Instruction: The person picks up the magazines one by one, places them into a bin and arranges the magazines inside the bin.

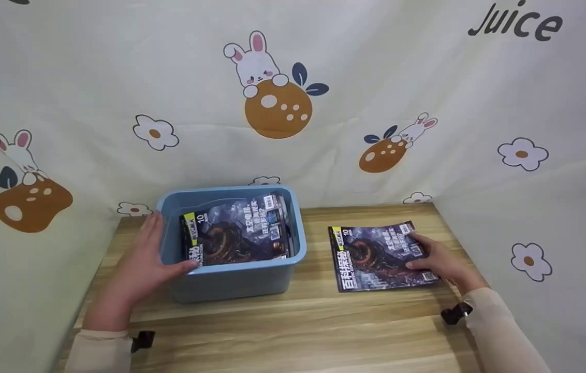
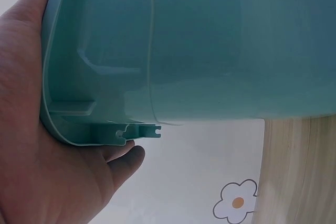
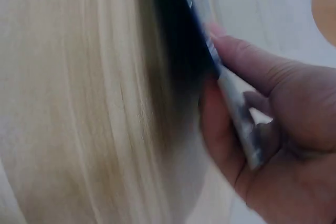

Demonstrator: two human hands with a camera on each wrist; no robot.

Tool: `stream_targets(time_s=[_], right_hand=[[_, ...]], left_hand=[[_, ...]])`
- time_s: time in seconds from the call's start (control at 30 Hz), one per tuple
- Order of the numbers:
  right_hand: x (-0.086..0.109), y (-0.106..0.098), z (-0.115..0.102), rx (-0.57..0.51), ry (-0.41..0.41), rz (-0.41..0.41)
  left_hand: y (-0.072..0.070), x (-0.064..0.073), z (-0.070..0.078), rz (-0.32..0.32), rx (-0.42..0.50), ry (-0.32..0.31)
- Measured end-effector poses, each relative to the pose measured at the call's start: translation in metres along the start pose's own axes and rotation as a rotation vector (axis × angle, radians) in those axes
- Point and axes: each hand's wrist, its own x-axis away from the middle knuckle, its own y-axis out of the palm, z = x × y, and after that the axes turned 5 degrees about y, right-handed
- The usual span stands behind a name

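A blue plastic bin (image 1: 231, 282) stands on the wooden table. In it lies a magazine (image 1: 241, 233) with a dark cover, with edges of more beneath at its right side. My left hand (image 1: 145, 264) holds the bin's front left corner, thumb over the front rim and fingers along the left side. The left wrist view shows that hand (image 2: 58, 145) against the bin's rim (image 2: 47, 66). To the right, my right hand (image 1: 443, 261) pinches the right edge of another magazine (image 1: 376, 259) with the same cover. In the right wrist view this magazine (image 3: 239, 114) is tilted above the tabletop.
The table (image 1: 293, 331) has a light wood grain. A pale cloth (image 1: 324, 155) printed with rabbits, oranges and flowers hangs behind it and on both sides. Small black devices (image 1: 144, 340) are strapped at both wrists.
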Motion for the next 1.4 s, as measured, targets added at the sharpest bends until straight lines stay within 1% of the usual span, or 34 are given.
stream_targets(time_s=[0.07,0.13,0.23,0.37,0.47,0.57,0.7,0.77,0.9,0.97,1.13,1.27,1.4], right_hand=[[-0.002,-0.002,0.003,-0.136,0.011,-0.008],[-0.004,-0.003,0.006,-0.244,0.019,-0.022],[-0.007,-0.003,0.007,-0.343,0.033,-0.027],[-0.006,0.003,0.001,-0.407,0.017,-0.024],[-0.004,0.007,-0.007,-0.454,0.006,-0.002],[0.000,0.009,-0.018,-0.470,-0.005,0.020],[0.005,0.010,-0.036,-0.499,-0.019,0.054],[0.006,0.012,-0.046,-0.545,-0.033,0.059],[0.007,0.018,-0.067,-0.641,-0.088,0.047],[0.008,0.020,-0.077,-0.670,-0.113,0.035],[0.010,0.026,-0.102,-0.692,-0.131,0.029],[0.011,0.031,-0.121,-0.685,-0.118,0.046],[0.007,0.042,-0.139,-0.696,-0.093,0.048]], left_hand=[[0.000,0.000,-0.001,0.001,-0.003,-0.002],[-0.001,0.001,-0.001,0.001,-0.006,-0.001],[-0.001,0.001,-0.002,0.000,-0.006,0.000],[-0.001,0.003,-0.003,0.006,-0.010,0.002],[0.000,0.004,-0.002,0.007,-0.017,-0.005],[0.001,0.004,0.000,0.002,-0.015,-0.015],[0.002,0.003,0.002,0.003,-0.011,-0.013],[0.003,0.003,0.002,0.006,-0.012,-0.010],[0.003,0.004,0.000,0.013,-0.020,0.001],[0.004,0.005,-0.001,0.014,-0.021,0.001],[0.005,0.005,-0.002,0.012,-0.024,-0.012],[0.004,0.001,0.000,0.012,-0.023,-0.009],[0.002,0.000,0.000,0.008,-0.023,-0.011]])
